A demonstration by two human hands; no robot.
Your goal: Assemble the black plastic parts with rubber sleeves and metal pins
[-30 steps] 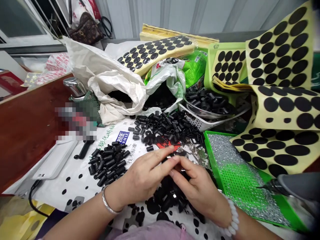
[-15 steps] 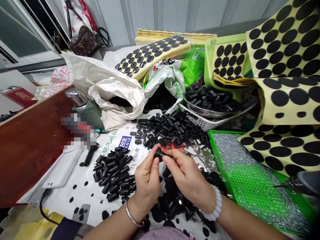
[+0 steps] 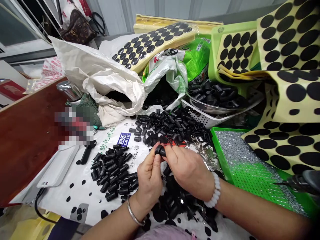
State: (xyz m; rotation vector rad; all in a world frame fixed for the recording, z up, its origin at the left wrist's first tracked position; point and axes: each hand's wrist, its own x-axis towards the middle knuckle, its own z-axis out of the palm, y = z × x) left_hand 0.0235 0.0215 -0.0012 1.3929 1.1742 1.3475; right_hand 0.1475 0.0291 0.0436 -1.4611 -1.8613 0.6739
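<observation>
Between my two hands is a small black plastic part (image 3: 160, 151) with a round flared end. My left hand (image 3: 150, 173) pinches the flared end between thumb and fingers. My right hand (image 3: 188, 170) is closed around the other end, and its fingers hide much of the part. Left of my hands lies a pile of black cylindrical pieces (image 3: 113, 173). Beyond them spreads another heap of black tubular pieces (image 3: 170, 125). More black parts (image 3: 175, 203) lie under my right wrist.
A green tray (image 3: 225, 156) of small silvery pieces stands at right, beside a power tool's tip (image 3: 297, 183). Sheets of black round stickers (image 3: 282, 143) hang over it. A white basket (image 3: 200, 117) holds a bowl of black parts. A white power bank-like box (image 3: 58, 166) lies left.
My right hand has turned and closed further over the black part, nearer my left hand. The part's thin shaft no longer shows. The view has shifted slightly.
</observation>
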